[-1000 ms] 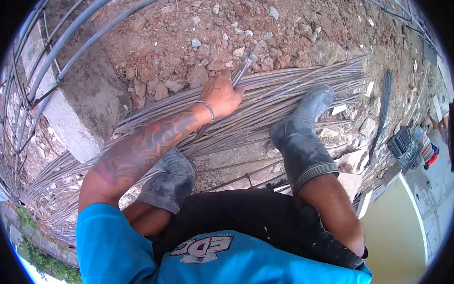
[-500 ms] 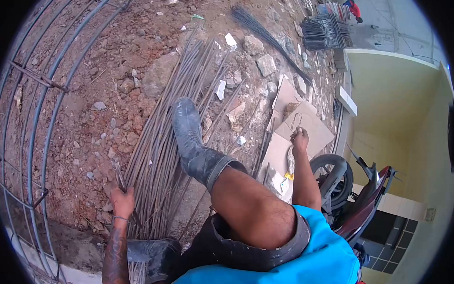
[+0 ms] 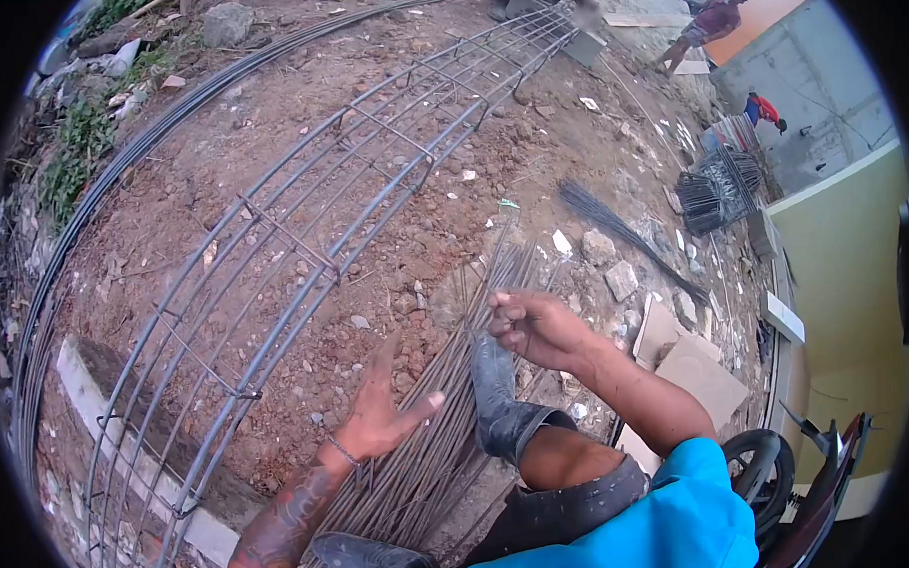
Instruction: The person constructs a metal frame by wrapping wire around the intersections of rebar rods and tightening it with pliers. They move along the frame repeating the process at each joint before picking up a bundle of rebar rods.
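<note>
My left hand (image 3: 384, 417) is raised above a bundle of thin steel rods (image 3: 422, 485), its fingers stretched out and the thumb apart. No tool shows in it. Higher and to the right, my right hand (image 3: 538, 328) is closed with its fingers curled and the fingertips pinched. Whatever it may hold is too small to make out. Beyond both hands a long rebar cage (image 3: 334, 273) of bars and square stirrups stretches from lower left to the top of the view. Neither hand touches it.
My rubber boots (image 3: 495, 383) are beside the rods. To the right lie cardboard (image 3: 703, 375), stones (image 3: 622, 280) and a motorcycle (image 3: 817, 492). Dark thin rods (image 3: 628, 233) and stacked stirrups (image 3: 717, 190) lie further off. Other people (image 3: 706, 25) are at the far end.
My view has swung left, bringing the whole cage in. Both hands have risen towards each other. The plier-like tool in my left hand and the wire loop in my right no longer show.
</note>
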`<state>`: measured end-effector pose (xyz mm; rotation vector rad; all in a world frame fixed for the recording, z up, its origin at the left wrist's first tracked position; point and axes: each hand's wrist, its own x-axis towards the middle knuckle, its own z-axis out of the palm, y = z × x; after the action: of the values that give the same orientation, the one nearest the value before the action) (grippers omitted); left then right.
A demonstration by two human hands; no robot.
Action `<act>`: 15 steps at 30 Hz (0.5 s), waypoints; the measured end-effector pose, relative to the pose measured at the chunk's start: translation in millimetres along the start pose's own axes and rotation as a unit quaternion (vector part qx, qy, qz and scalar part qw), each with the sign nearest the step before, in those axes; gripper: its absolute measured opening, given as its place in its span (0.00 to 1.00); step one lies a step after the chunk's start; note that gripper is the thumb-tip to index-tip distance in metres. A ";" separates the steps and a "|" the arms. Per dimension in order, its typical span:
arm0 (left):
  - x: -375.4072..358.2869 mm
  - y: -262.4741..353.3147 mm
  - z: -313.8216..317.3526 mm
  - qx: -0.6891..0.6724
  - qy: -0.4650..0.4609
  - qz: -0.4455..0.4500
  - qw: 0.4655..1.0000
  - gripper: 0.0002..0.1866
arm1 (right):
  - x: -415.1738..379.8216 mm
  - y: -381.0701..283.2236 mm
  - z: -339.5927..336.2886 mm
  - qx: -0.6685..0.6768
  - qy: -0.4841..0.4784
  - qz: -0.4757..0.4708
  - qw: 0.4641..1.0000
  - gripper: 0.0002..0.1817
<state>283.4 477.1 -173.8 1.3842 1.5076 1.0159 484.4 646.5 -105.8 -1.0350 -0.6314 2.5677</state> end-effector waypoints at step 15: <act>-126.0 70.1 -154.4 -0.261 0.496 -0.076 0.825 0.23 | 34.9 148.6 233.9 -0.578 -0.175 -0.575 0.551 0.16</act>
<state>166.5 351.6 -50.4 0.2752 1.7647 2.0247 277.4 467.4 -49.9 -0.0058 -2.2577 0.8866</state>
